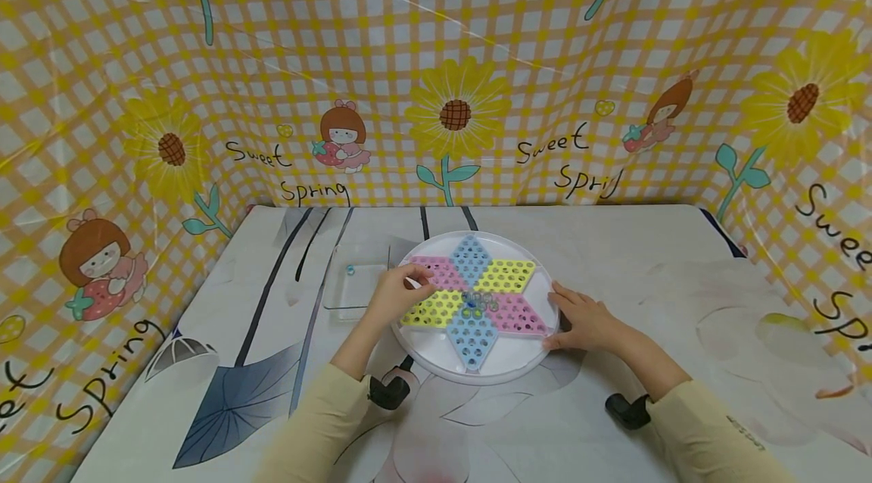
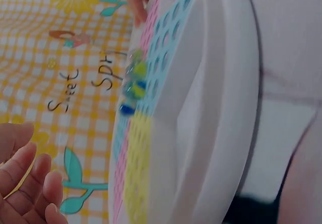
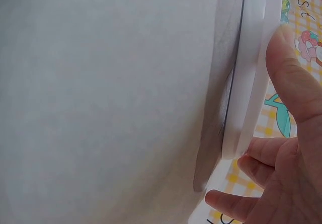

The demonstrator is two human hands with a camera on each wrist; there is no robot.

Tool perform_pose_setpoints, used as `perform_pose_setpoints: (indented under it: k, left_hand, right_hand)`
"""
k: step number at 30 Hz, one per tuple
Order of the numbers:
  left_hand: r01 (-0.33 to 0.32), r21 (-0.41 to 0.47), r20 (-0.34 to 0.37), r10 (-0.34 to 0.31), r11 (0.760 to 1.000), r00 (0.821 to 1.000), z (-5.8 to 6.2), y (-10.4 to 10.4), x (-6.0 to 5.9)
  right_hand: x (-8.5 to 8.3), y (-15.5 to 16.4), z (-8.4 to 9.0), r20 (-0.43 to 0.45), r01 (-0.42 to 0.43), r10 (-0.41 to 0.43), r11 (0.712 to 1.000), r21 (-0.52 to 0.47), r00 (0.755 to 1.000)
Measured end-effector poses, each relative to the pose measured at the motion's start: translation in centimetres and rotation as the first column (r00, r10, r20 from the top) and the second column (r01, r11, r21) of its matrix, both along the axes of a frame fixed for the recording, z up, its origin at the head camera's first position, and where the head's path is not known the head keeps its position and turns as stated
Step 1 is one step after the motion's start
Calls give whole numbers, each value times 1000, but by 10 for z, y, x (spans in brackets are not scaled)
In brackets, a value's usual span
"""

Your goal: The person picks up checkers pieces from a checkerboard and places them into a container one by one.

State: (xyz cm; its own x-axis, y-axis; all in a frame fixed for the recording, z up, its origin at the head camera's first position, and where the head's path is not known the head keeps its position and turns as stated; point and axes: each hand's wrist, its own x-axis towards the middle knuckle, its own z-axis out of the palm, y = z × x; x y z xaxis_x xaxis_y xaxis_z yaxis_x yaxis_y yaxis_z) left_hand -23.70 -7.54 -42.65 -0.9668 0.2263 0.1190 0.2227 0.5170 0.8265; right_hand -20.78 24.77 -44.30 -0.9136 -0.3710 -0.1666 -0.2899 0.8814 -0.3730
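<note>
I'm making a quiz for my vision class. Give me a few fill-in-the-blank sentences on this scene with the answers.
1. The star on the round game board has pink, yellow and ____ sections.
2. The marbles sit clustered at the board's ____.
3. The right hand rests at the board's ____ edge.
4. One marble lies in the clear square tray to the board's ____.

Answers: blue; centre; right; left

Person wearing pale yellow long sleeves; a black wrist-mounted camera unit is sitting at each cuff, nearest the round white board (image 1: 436, 362); both hands are showing bare.
</note>
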Motion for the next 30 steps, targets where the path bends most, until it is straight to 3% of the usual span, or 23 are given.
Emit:
perform_pose_setpoints:
  k: [5, 14, 21, 30]
  left_hand:
    - [62, -17, 6, -62, 998, 998, -8, 16, 3]
    - [106, -53, 52, -103, 993, 993, -20, 38, 9]
    - [57, -114, 145, -40, 992, 989, -24, 50, 11]
    - [22, -229, 123, 7, 973, 992, -27, 56, 10]
  right_hand:
    - [-1, 0, -1, 8, 0, 0, 1000, -6, 1000]
    - [-1, 1, -2, 9, 0, 0, 1000, -4, 1000]
    - [-1, 0, -2, 15, 3, -3, 1000, -6, 1000]
    - [-1, 1, -2, 3, -1, 1, 1000, -12, 1000]
